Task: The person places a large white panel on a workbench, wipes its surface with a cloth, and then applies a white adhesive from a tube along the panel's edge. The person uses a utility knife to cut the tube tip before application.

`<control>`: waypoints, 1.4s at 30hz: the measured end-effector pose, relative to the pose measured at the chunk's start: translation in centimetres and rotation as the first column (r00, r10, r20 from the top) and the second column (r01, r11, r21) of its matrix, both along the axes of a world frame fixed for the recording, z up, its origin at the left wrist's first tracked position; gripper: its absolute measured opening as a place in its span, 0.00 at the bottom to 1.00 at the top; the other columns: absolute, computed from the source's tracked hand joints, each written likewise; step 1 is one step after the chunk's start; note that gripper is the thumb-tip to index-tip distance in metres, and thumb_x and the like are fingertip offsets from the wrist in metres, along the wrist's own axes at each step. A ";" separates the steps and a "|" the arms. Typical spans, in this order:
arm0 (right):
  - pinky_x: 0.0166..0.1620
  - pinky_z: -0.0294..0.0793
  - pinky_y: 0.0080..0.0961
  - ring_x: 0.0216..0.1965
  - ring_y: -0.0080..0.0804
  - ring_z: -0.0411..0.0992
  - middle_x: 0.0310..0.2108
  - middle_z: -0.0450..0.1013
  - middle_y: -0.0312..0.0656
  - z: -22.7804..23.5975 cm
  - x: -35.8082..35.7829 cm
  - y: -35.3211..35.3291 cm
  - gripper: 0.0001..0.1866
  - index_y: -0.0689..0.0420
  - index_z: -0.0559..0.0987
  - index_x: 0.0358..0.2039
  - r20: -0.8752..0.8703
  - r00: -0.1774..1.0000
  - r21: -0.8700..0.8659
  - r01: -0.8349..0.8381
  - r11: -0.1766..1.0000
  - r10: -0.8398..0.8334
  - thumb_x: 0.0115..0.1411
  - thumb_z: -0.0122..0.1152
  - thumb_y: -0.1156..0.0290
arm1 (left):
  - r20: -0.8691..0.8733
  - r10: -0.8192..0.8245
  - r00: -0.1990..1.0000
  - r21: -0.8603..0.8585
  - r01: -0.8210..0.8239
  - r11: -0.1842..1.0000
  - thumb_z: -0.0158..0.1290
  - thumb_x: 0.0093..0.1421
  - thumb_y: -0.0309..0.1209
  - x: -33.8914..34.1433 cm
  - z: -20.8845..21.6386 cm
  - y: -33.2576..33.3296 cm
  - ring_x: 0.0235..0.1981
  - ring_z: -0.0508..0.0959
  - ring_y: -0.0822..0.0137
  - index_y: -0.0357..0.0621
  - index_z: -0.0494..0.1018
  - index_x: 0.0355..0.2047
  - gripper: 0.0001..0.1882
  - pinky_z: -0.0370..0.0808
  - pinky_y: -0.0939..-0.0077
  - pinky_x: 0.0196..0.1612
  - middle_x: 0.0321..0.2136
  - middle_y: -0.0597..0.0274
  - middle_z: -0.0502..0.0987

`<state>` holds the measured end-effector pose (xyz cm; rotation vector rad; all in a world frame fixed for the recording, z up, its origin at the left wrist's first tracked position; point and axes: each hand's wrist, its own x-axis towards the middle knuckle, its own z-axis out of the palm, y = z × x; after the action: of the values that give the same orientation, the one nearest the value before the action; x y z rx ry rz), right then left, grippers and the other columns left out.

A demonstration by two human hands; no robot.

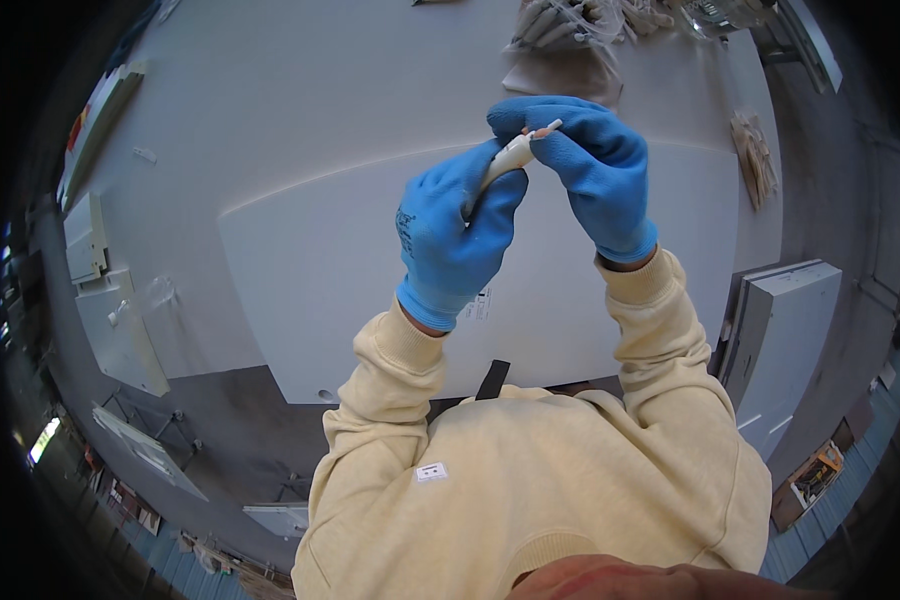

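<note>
Both my hands wear blue gloves and are raised above a large grey table (300, 250). My left hand (455, 230) is closed around a small white, tapered plastic part (510, 155). My right hand (590, 165) curls over the narrow tip of the same part, pinching it with thumb and forefinger. The part's lower end is hidden inside my left fist. My cream sweatshirt sleeves come up from the lower edge.
A heap of clear plastic bags with white parts (570, 25) lies at the table's far edge. A bundle of tan pieces (755, 160) sits at the right edge. A grey cabinet (785, 340) stands to the right. Grey panels (110, 300) stand at the left.
</note>
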<state>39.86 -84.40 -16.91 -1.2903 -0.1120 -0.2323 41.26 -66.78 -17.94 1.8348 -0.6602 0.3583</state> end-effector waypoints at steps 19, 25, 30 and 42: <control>0.54 0.83 0.36 0.46 0.42 0.83 0.46 0.83 0.51 3.1 -3.8 17.2 0.13 0.62 0.84 0.45 0.033 0.997 0.091 0.063 0.994 -0.067 0.73 0.54 0.68 | -0.814 -0.575 0.082 -0.578 -0.015 0.816 0.54 0.72 0.40 -5.5 4.9 26.0 0.22 0.80 0.73 0.33 0.80 0.46 0.19 0.70 0.87 0.21 0.34 0.51 0.85; 0.59 0.78 0.30 0.52 0.39 0.81 0.49 0.82 0.46 -1.8 -0.1 13.3 0.14 0.59 0.83 0.51 -0.046 0.959 -0.375 0.244 0.894 -0.281 0.74 0.54 0.65 | -0.840 -0.521 0.151 -0.535 -0.072 0.842 0.54 0.72 0.39 -6.5 2.7 29.6 0.18 0.74 0.78 0.35 0.81 0.47 0.18 0.64 0.88 0.18 0.35 0.52 0.86; 0.59 0.77 0.27 0.52 0.35 0.81 0.50 0.82 0.44 -6.2 2.3 19.1 0.14 0.57 0.83 0.53 -0.150 0.970 -0.386 0.118 0.915 -0.189 0.73 0.57 0.66 | -0.886 -0.206 0.415 -0.300 -0.176 0.938 0.51 0.73 0.38 -3.8 2.5 29.6 0.14 0.68 0.82 0.38 0.80 0.52 0.17 0.62 0.88 0.16 0.35 0.53 0.87; 0.53 0.85 0.32 0.49 0.38 0.82 0.47 0.82 0.48 -7.1 6.1 32.4 0.12 0.60 0.81 0.51 -0.080 0.990 -0.166 -0.131 0.977 0.119 0.73 0.54 0.73 | -0.767 0.013 0.641 -0.127 -0.172 0.977 0.57 0.69 0.27 3.4 -1.8 32.8 0.23 0.78 0.77 0.36 0.77 0.55 0.16 0.75 0.84 0.24 0.38 0.51 0.86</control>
<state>45.95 -52.02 -23.99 -1.4548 -0.1560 -0.0704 44.71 -33.95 -19.74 1.6280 0.0748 -0.3037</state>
